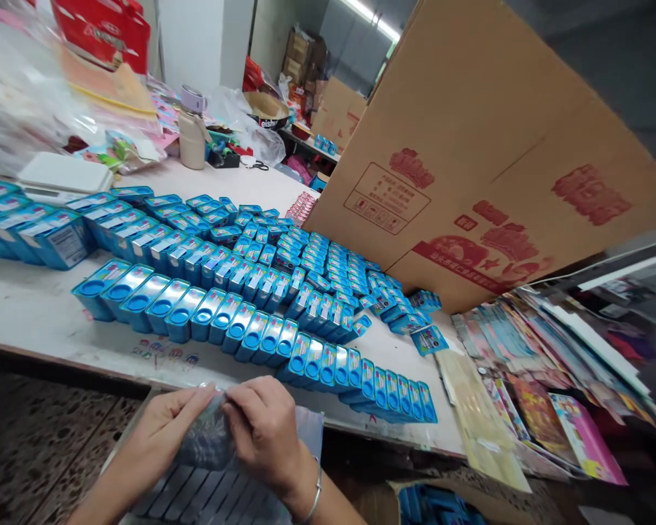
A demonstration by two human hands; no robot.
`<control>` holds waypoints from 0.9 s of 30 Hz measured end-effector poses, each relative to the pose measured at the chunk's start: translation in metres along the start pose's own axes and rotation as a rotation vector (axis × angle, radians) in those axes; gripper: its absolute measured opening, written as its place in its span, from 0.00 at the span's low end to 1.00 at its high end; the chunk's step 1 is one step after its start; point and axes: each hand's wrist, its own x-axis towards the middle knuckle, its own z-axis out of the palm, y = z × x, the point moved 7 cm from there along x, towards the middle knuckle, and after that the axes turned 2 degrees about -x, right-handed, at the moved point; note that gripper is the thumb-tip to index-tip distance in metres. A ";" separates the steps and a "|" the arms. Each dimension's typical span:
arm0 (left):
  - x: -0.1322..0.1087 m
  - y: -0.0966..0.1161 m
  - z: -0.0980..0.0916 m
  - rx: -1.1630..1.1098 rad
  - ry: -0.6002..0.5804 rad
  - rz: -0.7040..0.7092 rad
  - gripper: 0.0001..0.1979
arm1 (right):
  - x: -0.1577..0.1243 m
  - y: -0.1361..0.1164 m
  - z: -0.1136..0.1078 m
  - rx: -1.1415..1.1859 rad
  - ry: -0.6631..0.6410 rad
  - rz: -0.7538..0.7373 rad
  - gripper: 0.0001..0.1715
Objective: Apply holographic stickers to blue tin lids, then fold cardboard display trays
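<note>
Near the table's front edge, my left hand (169, 419) and my right hand (265, 430) pinch the top of a crumpled clear plastic bag (211, 437) from either side. Dark, greyish contents show faintly through the plastic, but I cannot make out what they are. Below the bag sit pale, narrow items in a close row (197, 496), partly covered by my hands and forearms. Just beyond my fingers, several small blue boxes (202, 313) with shiny ends stand in long rows on the white table (114, 350).
A large cardboard carton (470, 168) rises at the right behind the blue boxes. Flat printed packaging (557, 408) is stacked at the right. A white scale (65, 175) and a beige bottle (192, 138) stand at the back left. Another box of blue packs (437, 503) is below the table.
</note>
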 end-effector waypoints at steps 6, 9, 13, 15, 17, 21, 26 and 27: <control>0.008 -0.012 0.008 -0.042 -0.070 -0.024 0.21 | 0.003 -0.004 0.001 -0.069 -0.012 0.013 0.15; 0.011 -0.016 0.009 -0.045 -0.072 -0.008 0.21 | 0.002 -0.010 0.000 -0.131 0.033 -0.046 0.17; 0.013 -0.020 0.010 -0.030 -0.060 -0.002 0.21 | 0.003 -0.009 0.002 -0.140 0.055 -0.055 0.16; 0.015 -0.019 0.011 -0.019 -0.048 0.004 0.21 | 0.006 -0.005 0.005 -0.087 0.043 -0.003 0.12; 0.018 -0.017 0.011 -0.012 -0.035 0.018 0.21 | 0.008 -0.002 0.008 -0.044 0.027 0.054 0.09; 0.030 -0.025 0.005 -0.033 0.038 0.004 0.21 | 0.013 -0.016 0.004 0.016 -0.016 0.012 0.08; 0.043 -0.051 -0.008 0.031 0.090 -0.003 0.24 | 0.033 -0.004 -0.034 0.409 0.003 0.243 0.04; 0.043 -0.054 -0.007 0.035 0.078 0.007 0.21 | 0.039 0.006 -0.036 0.473 -0.036 0.331 0.05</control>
